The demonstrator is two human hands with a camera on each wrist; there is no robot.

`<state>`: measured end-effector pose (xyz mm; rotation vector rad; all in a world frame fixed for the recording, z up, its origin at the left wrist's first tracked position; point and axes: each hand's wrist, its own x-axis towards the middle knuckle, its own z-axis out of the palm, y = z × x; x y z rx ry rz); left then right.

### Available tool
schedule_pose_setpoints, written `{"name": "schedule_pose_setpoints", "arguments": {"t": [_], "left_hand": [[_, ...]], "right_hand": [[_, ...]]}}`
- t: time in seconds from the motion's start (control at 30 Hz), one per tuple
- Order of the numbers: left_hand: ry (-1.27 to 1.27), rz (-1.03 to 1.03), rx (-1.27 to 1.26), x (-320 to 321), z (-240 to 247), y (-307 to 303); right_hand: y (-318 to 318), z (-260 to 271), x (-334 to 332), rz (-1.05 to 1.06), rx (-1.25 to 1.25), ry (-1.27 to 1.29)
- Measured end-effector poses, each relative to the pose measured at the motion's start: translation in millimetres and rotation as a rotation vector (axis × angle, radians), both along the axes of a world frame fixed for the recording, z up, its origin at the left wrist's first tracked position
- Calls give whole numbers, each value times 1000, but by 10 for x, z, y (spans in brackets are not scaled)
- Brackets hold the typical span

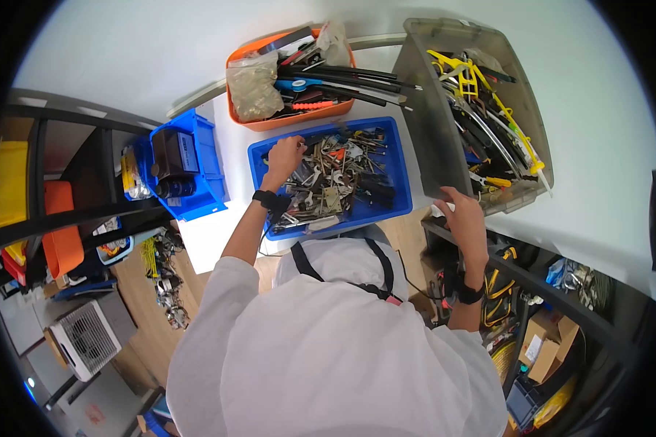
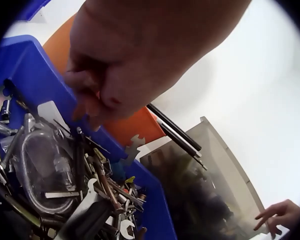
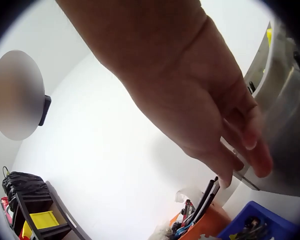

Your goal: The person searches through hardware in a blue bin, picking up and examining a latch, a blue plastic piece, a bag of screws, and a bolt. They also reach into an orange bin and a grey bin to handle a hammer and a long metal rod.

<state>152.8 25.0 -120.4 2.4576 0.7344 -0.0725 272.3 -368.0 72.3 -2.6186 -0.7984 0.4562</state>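
Note:
My left hand (image 1: 286,156) is over the back left of a blue bin (image 1: 403,164) full of loose hardware, its fingers curled. In the left wrist view its fingertips overlap the bin's far rim; I cannot tell whether they pinch anything. A grey open-end wrench (image 2: 134,147) shows at that rim, apart from the fingers. Below lie more wrenches (image 1: 315,176), a clear plastic case (image 2: 45,167) and several thin metal rods. My right hand (image 1: 463,222) hangs beside the front corner of a grey translucent tub (image 1: 434,138), fingers loosely bent and holding nothing.
An orange bin (image 1: 291,126) of tools and bagged parts stands behind the blue bin, dark rods sticking out to the right. The grey tub holds tools and a yellow strip (image 1: 521,138). A blue container (image 1: 211,164) sits left, beside a black shelf frame (image 1: 87,226).

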Motion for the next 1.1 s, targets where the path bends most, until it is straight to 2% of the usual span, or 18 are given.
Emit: {"name": "schedule_pose_setpoints", "arguments": {"t": [0.07, 0.17, 0.27, 0.37, 0.6, 0.67, 0.9, 1.1], "left_hand": [[-70, -76, 93, 60, -46, -48], [-54, -171, 226, 162, -29, -105], [-40, -247, 391, 234, -164, -65], [-90, -295, 448, 254, -255, -29], [-86, -321, 485, 360, -326, 67], [-60, -260, 468, 375, -322, 66], [-76, -251, 419, 402, -319, 19], [-52, -334, 437, 412, -168, -51]], "right_hand": [[-75, 20, -69, -59, 3, 18], [-156, 8, -148, -39, -2, 10], [-210, 36, -266, -119, -46, 135], [-287, -4, -339, -143, -25, 133], [-348, 11, -426, -177, -20, 147], [-348, 29, -438, -187, -20, 154], [-366, -1, -445, -178, -41, 135], [-357, 9, -443, -189, -30, 136]]}}
